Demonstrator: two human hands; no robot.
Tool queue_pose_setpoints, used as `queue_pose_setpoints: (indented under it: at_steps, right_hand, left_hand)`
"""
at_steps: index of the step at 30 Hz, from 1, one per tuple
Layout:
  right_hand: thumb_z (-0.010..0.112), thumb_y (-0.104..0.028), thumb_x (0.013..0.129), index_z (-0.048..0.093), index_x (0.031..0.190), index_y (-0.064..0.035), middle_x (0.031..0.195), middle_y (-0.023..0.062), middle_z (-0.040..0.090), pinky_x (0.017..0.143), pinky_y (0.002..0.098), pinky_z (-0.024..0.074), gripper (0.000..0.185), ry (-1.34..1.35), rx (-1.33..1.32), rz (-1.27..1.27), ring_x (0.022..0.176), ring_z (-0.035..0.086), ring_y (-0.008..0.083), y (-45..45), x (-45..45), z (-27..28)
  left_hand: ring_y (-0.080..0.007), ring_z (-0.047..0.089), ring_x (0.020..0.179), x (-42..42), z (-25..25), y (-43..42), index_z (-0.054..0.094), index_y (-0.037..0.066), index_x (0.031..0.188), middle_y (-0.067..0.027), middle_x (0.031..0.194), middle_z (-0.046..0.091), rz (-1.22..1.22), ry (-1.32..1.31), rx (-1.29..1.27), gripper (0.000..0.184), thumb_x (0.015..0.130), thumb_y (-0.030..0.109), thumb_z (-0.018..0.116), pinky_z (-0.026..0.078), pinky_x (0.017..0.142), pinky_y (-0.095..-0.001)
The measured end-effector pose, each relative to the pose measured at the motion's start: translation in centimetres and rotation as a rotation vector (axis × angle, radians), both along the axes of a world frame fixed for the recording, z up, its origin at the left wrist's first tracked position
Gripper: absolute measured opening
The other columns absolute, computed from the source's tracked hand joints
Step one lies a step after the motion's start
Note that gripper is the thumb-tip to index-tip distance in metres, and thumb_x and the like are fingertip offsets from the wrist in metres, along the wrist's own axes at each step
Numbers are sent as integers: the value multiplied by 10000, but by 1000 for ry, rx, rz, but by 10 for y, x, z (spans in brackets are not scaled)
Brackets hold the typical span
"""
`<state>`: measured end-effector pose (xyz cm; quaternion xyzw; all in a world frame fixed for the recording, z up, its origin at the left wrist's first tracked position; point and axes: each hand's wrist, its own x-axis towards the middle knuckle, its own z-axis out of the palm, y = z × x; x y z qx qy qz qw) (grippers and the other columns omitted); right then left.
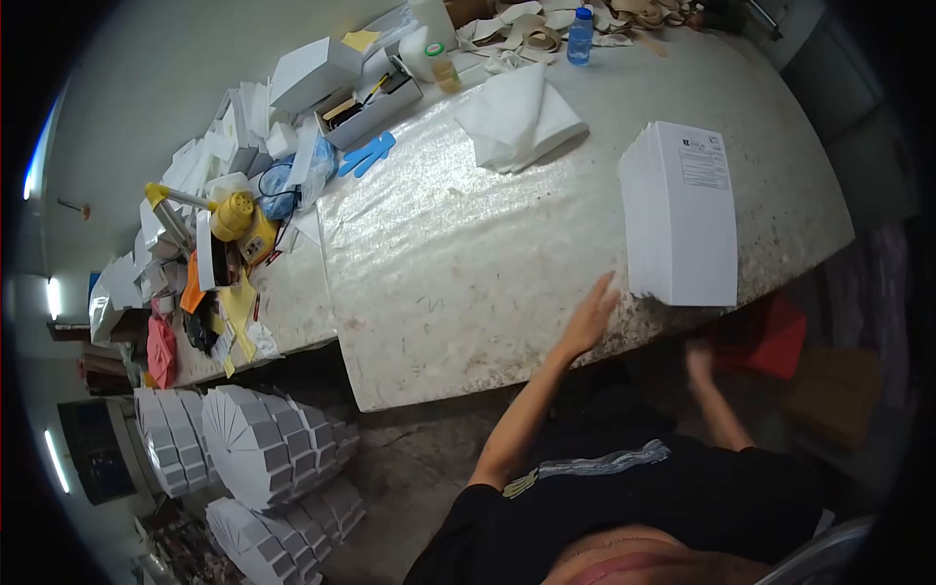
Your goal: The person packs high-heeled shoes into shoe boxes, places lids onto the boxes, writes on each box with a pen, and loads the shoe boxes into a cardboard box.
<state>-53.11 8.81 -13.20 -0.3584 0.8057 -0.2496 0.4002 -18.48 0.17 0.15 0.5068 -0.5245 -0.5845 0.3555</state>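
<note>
A tall stack of white printed sheets or flat cartons [702, 234] stands near the table's front edge, with text and a barcode-like mark on the visible face. My left hand [590, 317] is over the table's edge, just left of the stack's lower corner. Its fingers stretch out and nothing is in them. Below the edge, in front of the stack, my right hand [699, 363] is smeared by motion, so its fingers cannot be made out. A red object [770, 336], perhaps a stool or bin, is beside it under the table.
The pale worktable [468, 312] bears a folded white sheet [522, 117], a blue-capped bottle [579, 39], a blue glove [367, 154] and a yellow desk lamp [232, 215]. Bundles of white folded cartons [258, 444] stand on the floor at left. A brown box [832, 390] sits at right.
</note>
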Motion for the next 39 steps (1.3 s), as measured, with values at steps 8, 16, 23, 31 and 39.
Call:
queue_pose_setpoints:
  at_steps: [8,16,23,31,39]
  right_hand:
    - [790,-294,815,401,1405,3,1285,224,560,953,377,486,767,-179,-673,451,1145,591,336,-199,372,175]
    - [875,-644,480,141,1526,0,1494,251,360,1106,627,272,1430,623,-172,418,1393,316,442,-566,395,90]
    - [904,-207,577,563,1207,105,1104,191,680,923,353,498,781,27,41,637,984,671,282,-585,376,85]
    - [872,-106,549,602,1174,63,1042,174,703,786,357,548,701,-41,-244,616,844,693,281,-498,404,136]
    - [902,-180,573,531,1325,-22,1224,134,642,1001,366,458,853,-502,-557,1372,1140,610,274,-354,613,335]
  left_hand:
    - [-438,540,1115,264,-98,37,605,-50,1115,-298,1162,590,859,-873,-44,355,1011,257,459,405,943,-516]
    - [-496,30,1453,311,-122,31,262,-6,1495,-325,1549,145,831,-1398,276,746,973,493,450,3,1139,-642]
    - [-505,51,1447,318,-115,28,272,-18,1488,-327,1540,153,814,-1414,259,762,947,460,516,25,1136,-643]
    - [-489,51,1452,314,-115,28,238,-39,1493,-319,1541,151,844,-1428,237,781,955,457,510,36,1144,-624]
    - [-391,196,1452,403,-108,-99,360,-104,1416,-256,1503,333,943,35,-445,682,999,426,464,83,1182,-518]
